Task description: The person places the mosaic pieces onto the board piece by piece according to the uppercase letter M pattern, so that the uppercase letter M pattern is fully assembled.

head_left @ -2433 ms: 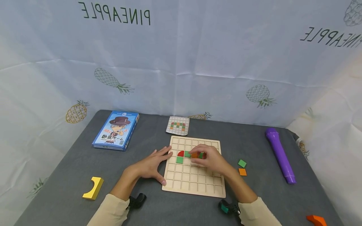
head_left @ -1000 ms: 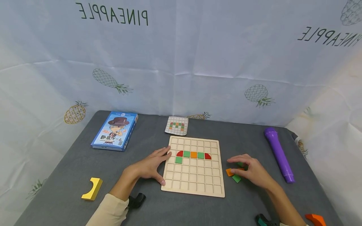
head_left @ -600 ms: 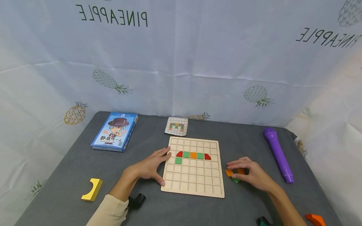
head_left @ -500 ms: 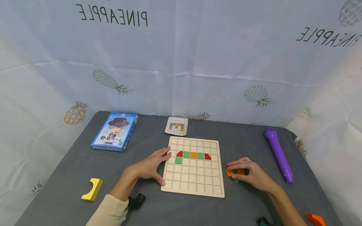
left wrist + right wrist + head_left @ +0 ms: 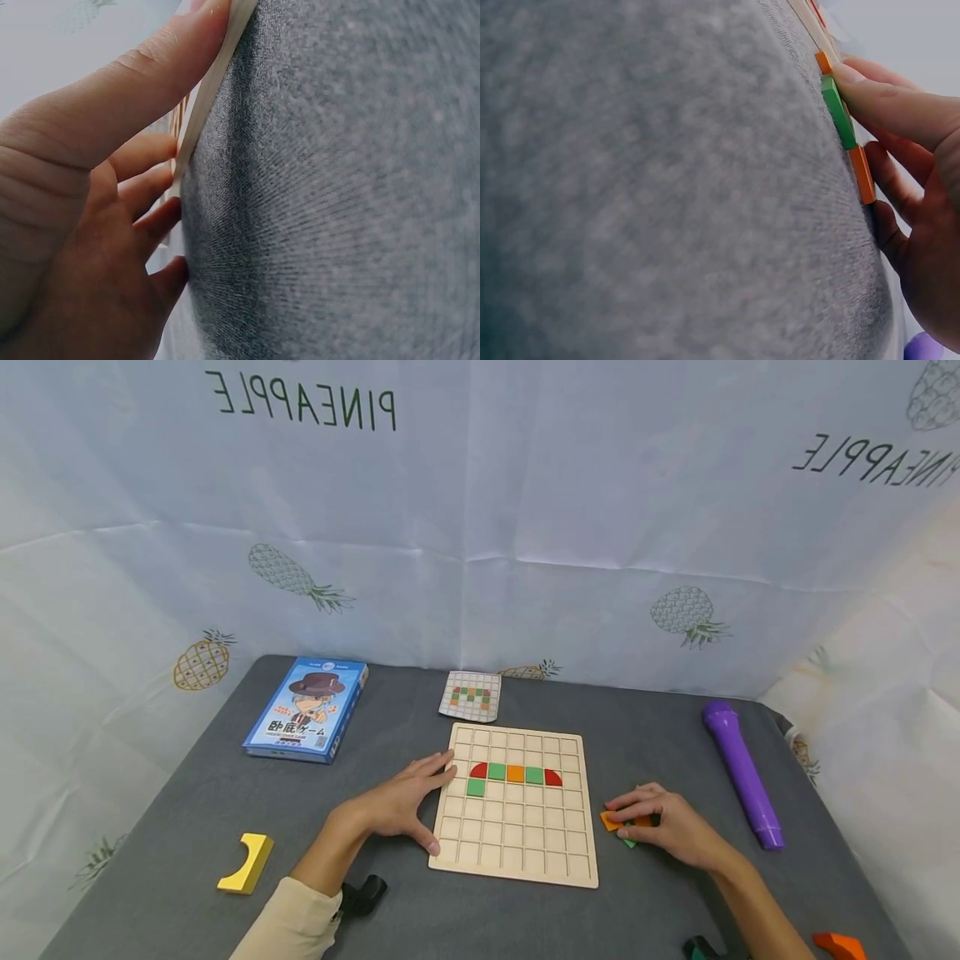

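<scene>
My left hand (image 5: 397,797) rests along the left edge of a pale wooden grid board (image 5: 517,870), fingers spread and thumb at its near-left corner. In the left wrist view, the thumb (image 5: 142,86) lies against the board's edge. On the board sit red quarter-round pieces (image 5: 553,777), green square tiles (image 5: 476,787) and an orange tile (image 5: 515,773). To the right of the board, my right hand (image 5: 667,827) bends over loose tiles. Its thumb and fingertips are at an orange tile (image 5: 611,821) and a green tile (image 5: 838,112). I cannot tell whether it pinches one.
Behind the board lies a small printed pattern card (image 5: 470,696). A blue game box (image 5: 307,708) is at the back left, a yellow arched block (image 5: 247,864) at the left. A purple microphone-shaped object (image 5: 742,777) lies at right, an orange block (image 5: 838,945) at front right.
My right hand has left the row of pieces on the board and moved right to the loose tiles, where its fingers drew closer together. The left hand has stayed at the board's edge.
</scene>
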The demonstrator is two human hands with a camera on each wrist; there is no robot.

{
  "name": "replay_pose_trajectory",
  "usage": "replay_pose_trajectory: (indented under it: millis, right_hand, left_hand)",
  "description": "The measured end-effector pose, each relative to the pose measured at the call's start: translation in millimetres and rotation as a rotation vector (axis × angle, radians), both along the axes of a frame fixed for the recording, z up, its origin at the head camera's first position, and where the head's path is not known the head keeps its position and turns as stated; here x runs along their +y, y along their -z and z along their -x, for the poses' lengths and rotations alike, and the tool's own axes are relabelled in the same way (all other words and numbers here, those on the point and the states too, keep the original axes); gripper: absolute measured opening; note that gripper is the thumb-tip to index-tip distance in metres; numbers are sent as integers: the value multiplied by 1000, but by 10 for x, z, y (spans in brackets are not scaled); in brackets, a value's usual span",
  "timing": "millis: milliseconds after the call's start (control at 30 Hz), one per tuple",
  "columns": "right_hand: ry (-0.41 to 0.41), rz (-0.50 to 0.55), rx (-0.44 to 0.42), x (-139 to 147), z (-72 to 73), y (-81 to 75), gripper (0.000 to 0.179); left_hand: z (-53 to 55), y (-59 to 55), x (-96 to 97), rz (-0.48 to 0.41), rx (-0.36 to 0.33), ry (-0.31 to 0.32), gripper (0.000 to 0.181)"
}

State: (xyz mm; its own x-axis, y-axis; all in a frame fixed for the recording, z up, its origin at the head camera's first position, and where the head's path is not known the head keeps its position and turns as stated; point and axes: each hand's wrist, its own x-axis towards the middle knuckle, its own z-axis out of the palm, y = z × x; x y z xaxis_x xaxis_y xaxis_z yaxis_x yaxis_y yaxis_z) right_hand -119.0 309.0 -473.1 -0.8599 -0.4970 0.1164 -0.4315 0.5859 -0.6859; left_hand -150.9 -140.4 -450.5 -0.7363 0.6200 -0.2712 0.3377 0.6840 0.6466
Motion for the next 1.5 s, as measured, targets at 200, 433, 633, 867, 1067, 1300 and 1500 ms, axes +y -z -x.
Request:
replay_pose_trajectory:
  millis: [200,433,633,867,1067,1300,1500]
  right_hand:
    - [7,-16,-9,-14,9,-20,19]
    - [-40,14,-10,-31,-4,-21,22]
    - [-128,59,-32,-22,6,-2,24]
    - [-167,71,-49,-20,31,16,23]
    - [-100,46,-51,-26,25,13,19]
    - [-86,101,-62,-52,26,4,17]
    - [-45,95,-26,-46,41,1,16]
  left_hand:
    - [3,7,-13,-19,6,5,116]
    - [-6,17,-30,-31,10,15,115]
    - [-10,8,-24,-30,5,13,114]
    - [-9,7,-22,-26,5,8,115]
    - [-10,10,-21,-27,3,4,115]
    - [-13,12,-22,-17,2,6,115]
    - [-11,13,-23,-26,9,12,115]
